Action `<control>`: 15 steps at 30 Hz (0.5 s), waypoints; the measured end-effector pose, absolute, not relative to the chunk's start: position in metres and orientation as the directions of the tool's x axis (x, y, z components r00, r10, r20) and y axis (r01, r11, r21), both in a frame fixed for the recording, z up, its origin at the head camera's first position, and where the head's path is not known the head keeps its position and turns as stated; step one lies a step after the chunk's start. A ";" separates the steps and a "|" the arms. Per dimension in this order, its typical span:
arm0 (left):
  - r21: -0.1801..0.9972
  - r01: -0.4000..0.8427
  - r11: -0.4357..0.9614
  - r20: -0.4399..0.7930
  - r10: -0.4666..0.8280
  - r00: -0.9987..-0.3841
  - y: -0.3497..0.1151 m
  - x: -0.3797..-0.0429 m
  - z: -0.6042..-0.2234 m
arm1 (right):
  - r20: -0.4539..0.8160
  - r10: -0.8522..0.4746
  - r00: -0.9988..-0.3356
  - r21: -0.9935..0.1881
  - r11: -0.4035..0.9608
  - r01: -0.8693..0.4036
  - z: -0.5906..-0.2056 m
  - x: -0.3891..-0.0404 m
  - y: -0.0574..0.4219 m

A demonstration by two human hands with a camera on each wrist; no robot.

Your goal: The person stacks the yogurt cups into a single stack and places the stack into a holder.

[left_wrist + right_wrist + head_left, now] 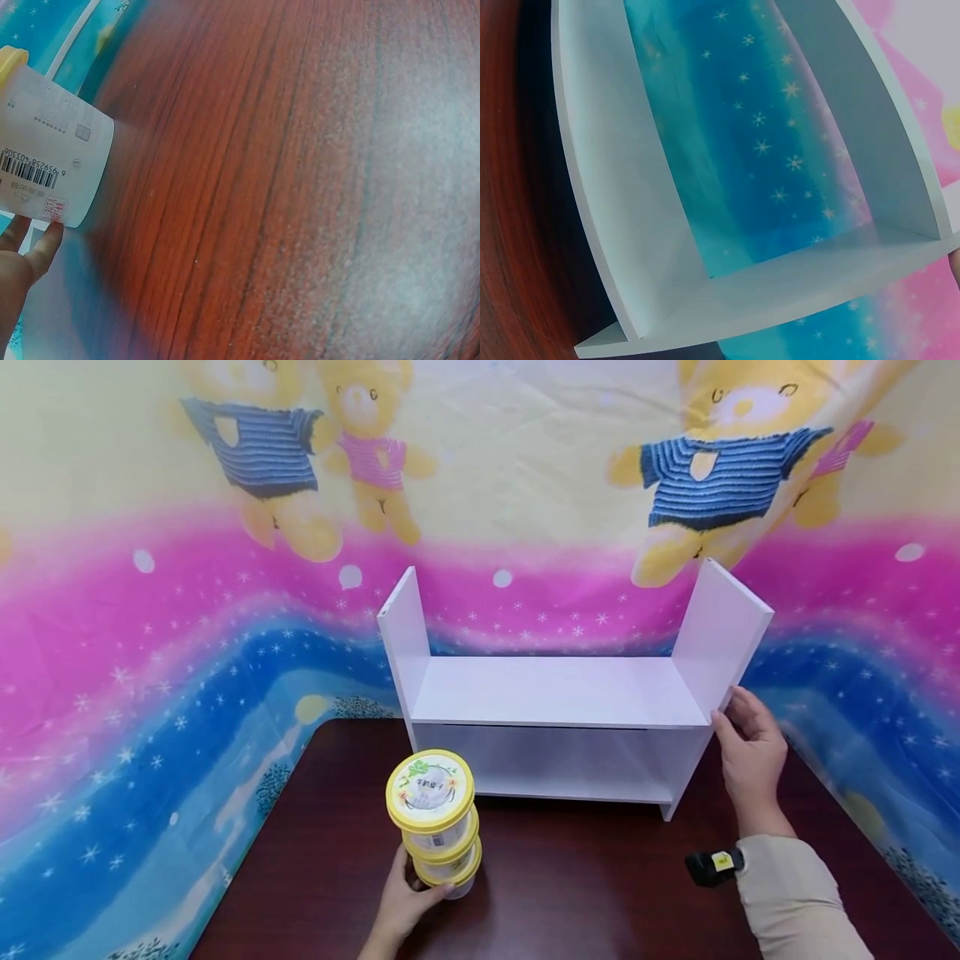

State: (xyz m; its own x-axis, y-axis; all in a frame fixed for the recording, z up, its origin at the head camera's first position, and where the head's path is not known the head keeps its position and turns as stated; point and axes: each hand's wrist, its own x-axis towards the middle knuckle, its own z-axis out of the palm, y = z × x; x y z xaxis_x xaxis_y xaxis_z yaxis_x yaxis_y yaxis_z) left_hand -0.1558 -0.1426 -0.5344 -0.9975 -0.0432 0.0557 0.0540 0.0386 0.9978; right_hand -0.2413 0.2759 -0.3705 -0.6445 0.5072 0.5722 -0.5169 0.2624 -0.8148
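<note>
My left hand [405, 902] grips the lowest of three stacked plastic tubs [431, 789] with yellow-rimmed lids, thumb in front and fingers at the far side. The top lid carries a green and orange print. In the left wrist view, a white tub wall [56, 142] with a barcode shows above the fingertips. A white two-tier shelf [555, 689] stands upright behind the stack. At its right side panel, my right hand [753, 752] holds the front edge between thumb and fingers; only a sliver of that hand appears in the right wrist view.
The shelf stands on a dark red-brown wooden table [577, 885]. A cartoon-bear curtain [525, 527] hangs close behind it and along both sides. Both shelf levels are open at the front, and the side panels rise above the upper board.
</note>
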 end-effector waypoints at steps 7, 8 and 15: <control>0.998 0.064 0.026 0.066 -0.056 -0.996 -0.143 -0.156 -0.535 | 0.552 0.544 -0.632 -0.814 0.188 -0.550 -0.370 -0.241 0.272; 0.998 0.065 0.028 0.066 -0.057 -0.996 -0.144 -0.156 -0.535 | 0.548 0.548 -0.632 -0.814 0.175 -0.554 -0.370 -0.241 0.272; 0.985 0.146 0.096 0.151 -0.048 -0.987 -0.142 -0.159 -0.536 | 0.517 0.557 -0.650 -0.851 0.247 -0.464 -0.369 -0.245 0.275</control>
State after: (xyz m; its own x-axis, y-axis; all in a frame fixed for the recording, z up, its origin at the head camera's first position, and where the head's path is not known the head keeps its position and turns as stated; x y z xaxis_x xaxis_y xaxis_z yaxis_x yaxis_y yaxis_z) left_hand -0.1587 -0.1423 -0.5357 -0.9874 -0.0476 0.1508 0.1457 0.0963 0.9846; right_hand -0.2453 0.2748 -0.3688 -0.6503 0.5569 0.5167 -0.4641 0.2473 -0.8506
